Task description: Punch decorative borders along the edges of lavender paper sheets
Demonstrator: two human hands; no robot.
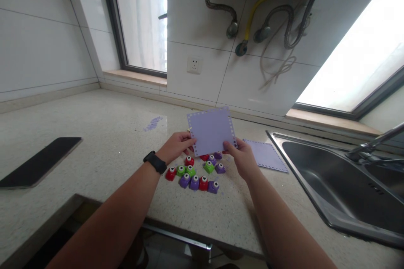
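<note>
A sheet of purple paper [211,131] with small holes punched along its edges is held up, slightly tilted, above the counter. My left hand [179,146], with a black watch on the wrist, pinches its lower left edge. At the lower right corner, my right hand [241,155] grips it between thumb and fingers. Below the sheet stand several small craft punches in red [203,183], green [208,167] and purple [213,187]; the sheet partly hides some. A second punched purple sheet [267,155] lies flat to the right, partly behind my right hand.
Tiny purple paper bits [153,123] lie on the speckled counter [104,134] at the back left. A dark flat panel [41,162] rests at the far left. To the right is a steel sink [334,185] with a faucet [375,143]. Hoses hang on the tiled wall beside a socket [194,65].
</note>
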